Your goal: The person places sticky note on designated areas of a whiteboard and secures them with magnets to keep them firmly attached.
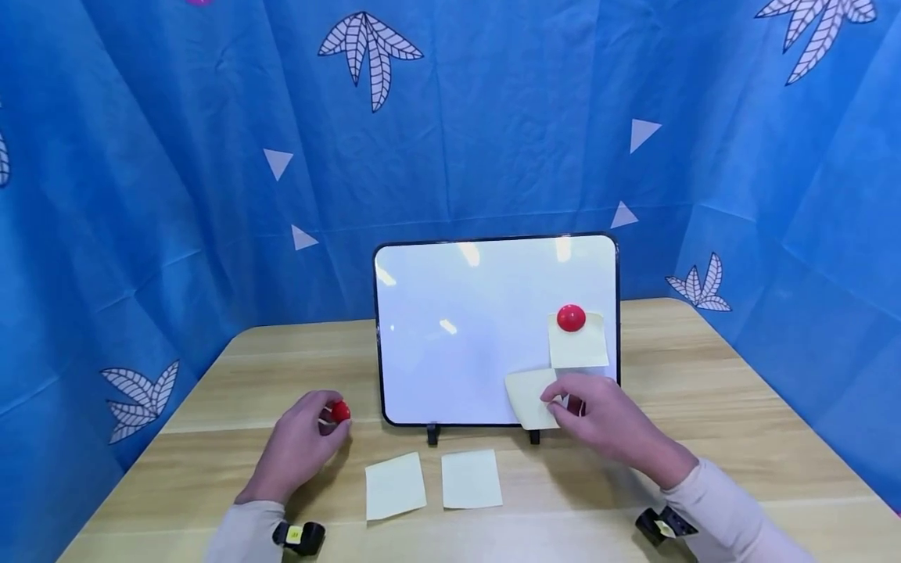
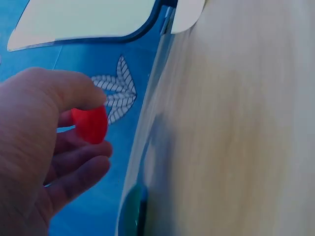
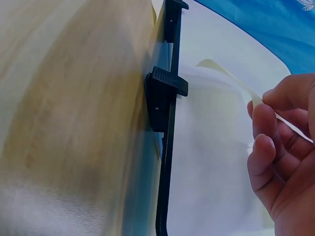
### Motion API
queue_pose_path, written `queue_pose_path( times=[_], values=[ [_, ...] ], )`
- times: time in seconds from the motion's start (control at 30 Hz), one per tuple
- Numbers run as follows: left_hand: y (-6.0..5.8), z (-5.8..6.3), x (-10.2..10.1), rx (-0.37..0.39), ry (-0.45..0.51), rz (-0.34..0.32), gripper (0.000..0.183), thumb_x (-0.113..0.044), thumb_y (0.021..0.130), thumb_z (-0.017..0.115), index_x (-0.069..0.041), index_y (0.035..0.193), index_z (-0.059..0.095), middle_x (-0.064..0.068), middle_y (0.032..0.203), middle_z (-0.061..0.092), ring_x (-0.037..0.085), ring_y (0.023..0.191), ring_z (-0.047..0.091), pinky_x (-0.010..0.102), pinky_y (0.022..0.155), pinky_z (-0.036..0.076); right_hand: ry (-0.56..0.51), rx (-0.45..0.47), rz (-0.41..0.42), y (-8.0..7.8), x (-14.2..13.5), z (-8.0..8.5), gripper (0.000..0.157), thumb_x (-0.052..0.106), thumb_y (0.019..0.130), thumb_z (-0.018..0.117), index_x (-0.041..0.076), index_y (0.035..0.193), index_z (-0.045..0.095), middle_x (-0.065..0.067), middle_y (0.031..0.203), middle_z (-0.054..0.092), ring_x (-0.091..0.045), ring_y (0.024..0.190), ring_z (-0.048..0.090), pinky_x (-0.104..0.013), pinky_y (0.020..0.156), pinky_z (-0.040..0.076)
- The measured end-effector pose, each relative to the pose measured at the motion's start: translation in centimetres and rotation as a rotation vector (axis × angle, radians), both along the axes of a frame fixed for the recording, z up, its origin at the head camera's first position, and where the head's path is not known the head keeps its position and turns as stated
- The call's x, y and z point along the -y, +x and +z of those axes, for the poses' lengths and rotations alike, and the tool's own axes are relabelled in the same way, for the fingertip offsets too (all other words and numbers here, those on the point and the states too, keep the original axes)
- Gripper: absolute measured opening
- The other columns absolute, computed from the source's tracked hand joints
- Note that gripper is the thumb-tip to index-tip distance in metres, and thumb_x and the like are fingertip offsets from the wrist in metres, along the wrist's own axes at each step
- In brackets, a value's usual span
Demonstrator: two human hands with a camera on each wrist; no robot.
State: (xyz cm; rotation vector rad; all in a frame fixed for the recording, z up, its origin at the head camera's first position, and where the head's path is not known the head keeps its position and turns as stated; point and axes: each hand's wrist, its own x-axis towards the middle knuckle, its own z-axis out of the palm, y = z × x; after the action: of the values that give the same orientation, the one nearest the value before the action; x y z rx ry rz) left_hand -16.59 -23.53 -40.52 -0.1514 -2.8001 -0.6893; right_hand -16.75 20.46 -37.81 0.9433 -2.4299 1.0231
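A small whiteboard (image 1: 450, 336) with a black frame stands upright on the table. A red domed magnet (image 1: 571, 318) sits over a pale yellow paper note (image 1: 580, 348) at the board's right side. Below that, my right hand (image 1: 598, 414) pinches a second pale note (image 1: 526, 395) by its edge, in front of the board's lower right; the right wrist view shows the thumb and forefinger (image 3: 266, 105) on the paper. My left hand (image 1: 303, 442), left of the board, holds another red magnet (image 2: 91, 124) between thumb and fingers.
Two more pale notes lie on the table in front of the board, a left one (image 1: 396, 486) and a right one (image 1: 472, 479). Black feet (image 1: 432, 434) support the board's lower edge. A blue patterned curtain (image 1: 450, 156) surrounds the wooden table (image 1: 521, 532).
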Motion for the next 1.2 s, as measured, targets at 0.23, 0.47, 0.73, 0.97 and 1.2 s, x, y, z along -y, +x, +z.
queue_pose_path(
  times=[0.23,0.47,0.73,0.97,1.2],
  values=[
    [-0.6,0.5,-1.5,-0.24,-0.094,-0.128,0.032,-0.018,0.082,0.078,-0.009,0.109,0.064,0.001,0.1,0.06,0.014,0.081,0.06,0.031,0.069,0.058,0.024,0.018,-0.032,-0.4,0.3,1.0,0.018,-0.002,0.086,0.072,0.012,0.097,0.074,0.014,0.08,0.063,-0.003,0.064,0.054,-0.023,0.057,0.05],
    [-1.3,0.9,-2.9,-0.525,-0.119,-0.26,0.032,-0.02,0.077,0.079,-0.011,0.104,0.064,-0.001,0.094,0.06,0.009,0.069,0.055,0.022,0.056,0.05,0.035,0.071,-0.057,-0.5,0.9,2.0,0.017,0.003,0.09,0.072,0.015,0.101,0.074,0.014,0.084,0.063,-0.005,0.066,0.054,-0.024,0.059,0.05],
    [-2.0,0.8,-4.6,-0.55,-0.102,-0.311,0.036,-0.021,0.076,0.081,-0.01,0.107,0.065,-0.001,0.093,0.061,0.008,0.066,0.052,0.02,0.055,0.048,0.041,0.037,-0.079,-1.2,0.8,2.7,0.016,0.004,0.089,0.072,0.015,0.1,0.074,0.013,0.082,0.063,-0.006,0.066,0.055,-0.025,0.059,0.051],
    [-2.5,0.8,-6.4,-0.582,-0.08,-0.36,0.032,-0.023,0.078,0.077,-0.011,0.106,0.065,-0.001,0.092,0.061,0.006,0.064,0.052,0.019,0.055,0.049,0.047,0.047,-0.114,-1.3,0.2,3.6,0.016,0.005,0.089,0.074,0.015,0.101,0.075,0.012,0.082,0.065,-0.008,0.066,0.056,-0.025,0.059,0.052],
    [-3.3,1.2,-8.0,-0.621,-0.016,-0.394,0.032,-0.022,0.079,0.078,-0.011,0.105,0.064,-0.001,0.093,0.063,0.007,0.066,0.055,0.022,0.058,0.052,0.028,0.075,-0.114,-2.0,0.6,4.1,0.015,0.006,0.09,0.072,0.014,0.102,0.075,0.011,0.083,0.066,-0.01,0.067,0.057,-0.026,0.059,0.051]
  ],
)
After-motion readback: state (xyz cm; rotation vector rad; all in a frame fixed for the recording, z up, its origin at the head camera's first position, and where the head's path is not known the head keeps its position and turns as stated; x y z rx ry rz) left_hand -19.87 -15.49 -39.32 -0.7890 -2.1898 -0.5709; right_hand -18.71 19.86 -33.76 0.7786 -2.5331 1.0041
